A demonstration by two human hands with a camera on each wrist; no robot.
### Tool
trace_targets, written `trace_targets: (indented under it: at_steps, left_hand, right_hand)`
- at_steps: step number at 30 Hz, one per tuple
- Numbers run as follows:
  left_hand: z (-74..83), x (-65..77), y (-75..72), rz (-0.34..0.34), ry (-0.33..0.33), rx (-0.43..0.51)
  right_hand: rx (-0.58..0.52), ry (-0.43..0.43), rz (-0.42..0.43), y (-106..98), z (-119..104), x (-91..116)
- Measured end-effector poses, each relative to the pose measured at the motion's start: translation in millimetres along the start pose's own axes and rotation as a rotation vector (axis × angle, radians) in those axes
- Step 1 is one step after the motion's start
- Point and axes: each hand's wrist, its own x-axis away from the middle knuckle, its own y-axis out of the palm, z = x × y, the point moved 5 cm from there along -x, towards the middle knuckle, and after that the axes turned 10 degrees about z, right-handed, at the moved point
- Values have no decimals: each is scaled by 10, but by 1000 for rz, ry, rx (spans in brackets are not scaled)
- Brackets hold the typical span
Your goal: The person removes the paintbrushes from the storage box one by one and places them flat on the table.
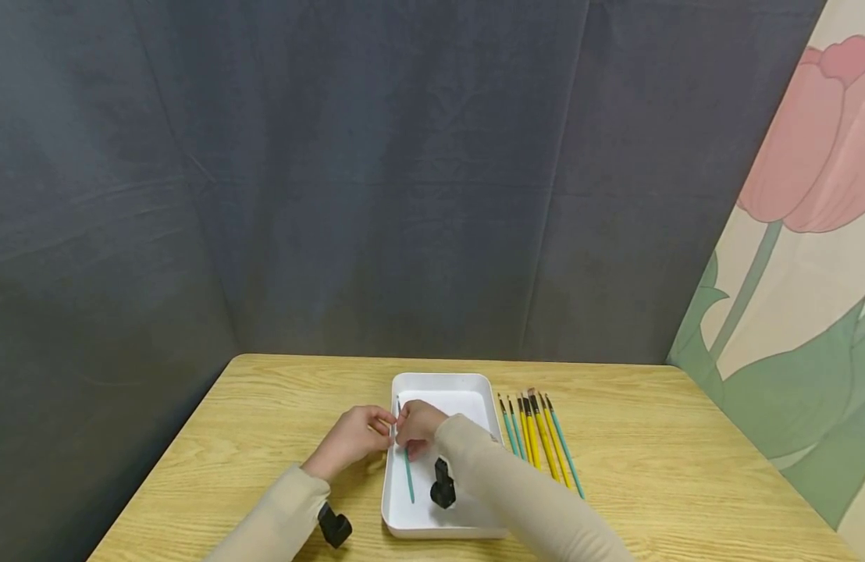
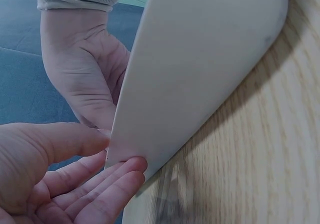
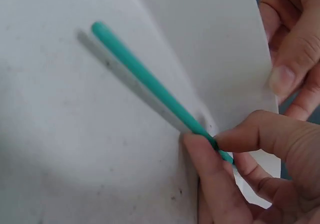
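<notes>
My right hand (image 1: 420, 425) pinches a thin teal-handled paintbrush (image 1: 409, 478) between thumb and fingers, inside the white tray (image 1: 443, 534) near its left wall. In the right wrist view, the round end of the brush handle (image 3: 145, 80) points away from the fingers, lying over the tray floor; its other end is mostly hidden by the hand. At the tray's left side is my left hand (image 1: 355, 437). Its relaxed fingertips touch the outer wall (image 2: 185, 49) in the left wrist view, with the thumb at the rim.
Right of the tray lie several paintbrushes (image 1: 541, 437) with yellow and teal handles, side by side, bristles away from me. The wooden table (image 1: 685, 468) ends at a dark curtain (image 1: 404, 195) behind. A wall with a painted tulip (image 1: 798, 140) stands at the right.
</notes>
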Motion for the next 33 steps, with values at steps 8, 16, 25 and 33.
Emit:
trace_targets:
  at_steps: [8, 16, 25, 33]
  left_hand:
    - [1, -3, -2, -5, -12, 18]
    - [3, 5, -16, -7, -35, 19]
    - [24, 20, -16, 1, -41, 15]
    - [5, 40, -15, -15, -60, 32]
  right_hand:
    - [-147, 56, -67, -98, 83, -88]
    - [-251, 41, -137, -254, 134, -64]
    - [-368, -4, -186, -592, 110, 146]
    - [-425, -81, -207, -1005, 189, 334]
